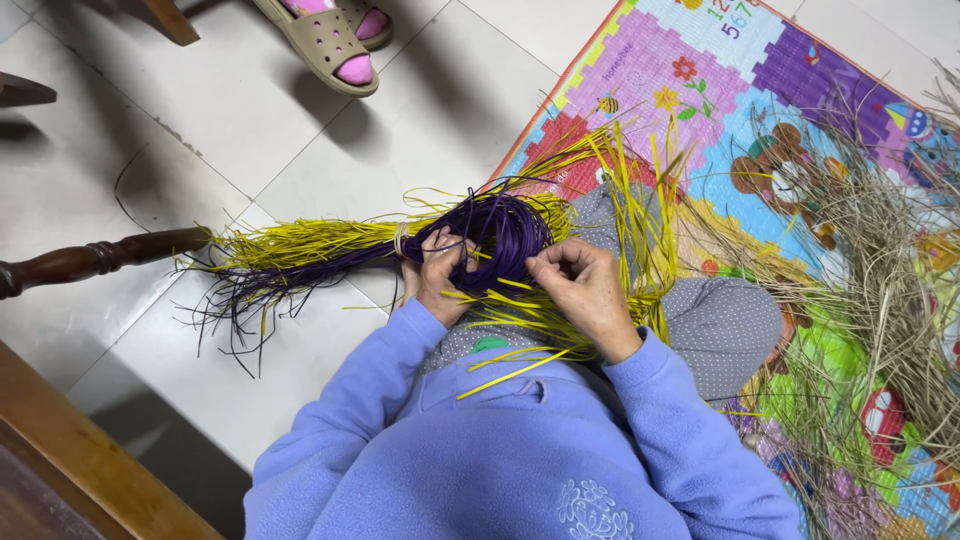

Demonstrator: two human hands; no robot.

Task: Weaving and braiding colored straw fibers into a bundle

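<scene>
- Hands both busy on a bundle of purple strips (pixel 505 235), over the person's lap.
- Left hand (pixel 437 275) closed around the purple bundle, just beside the tie where purple and yellow strips (pixel 300 245) are bound together.
- Right hand (pixel 580 290) with fingertips (pixel 545 262) pinched on a few strands at the bundle's looped end.
- Tails of the bound strips fan out leftward over the white tile floor (pixel 200 110), touching it.
- More loose yellow strips (pixel 640 190) stick up and across the grey dotted lap (pixel 725 320).
- Colourful play mat (pixel 650 60) on the floor at right, its near corner under the person.
- Dry straw pile (pixel 880 260) on the mat's right side.
- Dark wooden chair leg (pixel 90 258) at left edge; sandalled foot (pixel 325 40) of another person at top.
</scene>
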